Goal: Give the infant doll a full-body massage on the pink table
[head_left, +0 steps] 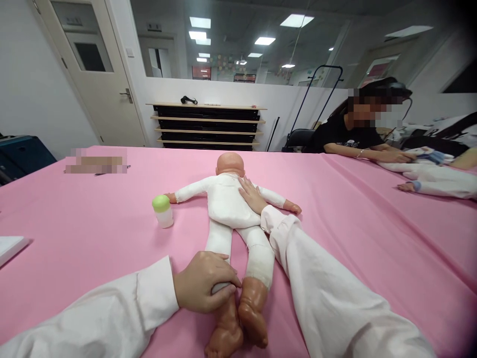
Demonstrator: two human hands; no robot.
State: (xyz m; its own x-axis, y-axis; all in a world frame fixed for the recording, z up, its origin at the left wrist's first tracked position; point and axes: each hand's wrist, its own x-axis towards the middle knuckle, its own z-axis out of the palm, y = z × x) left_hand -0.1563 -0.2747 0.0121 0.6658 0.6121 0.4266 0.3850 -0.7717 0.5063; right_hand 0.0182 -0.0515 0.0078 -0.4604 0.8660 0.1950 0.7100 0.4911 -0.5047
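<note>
A baby doll (225,201) in a white cloth body lies face down on the pink cloth, its bald head away from me and its arms spread. My left hand (206,282) is wrapped round its lower left-side leg, just above the brown foot. Spread over the right side of the doll's upper back is my right hand (253,195), fingers stretched out flat. Beside the doll's left-side hand stands a small clear jar with a green lid (162,211), upright and untouched by my hands.
Pink cloth (357,238) covers the wide table. A white flat object (12,248) shows at the left edge. At the far right a person in a black shirt (335,133) handles another white-bodied doll (443,181). Behind the table stand a low shelf (208,119) and a door.
</note>
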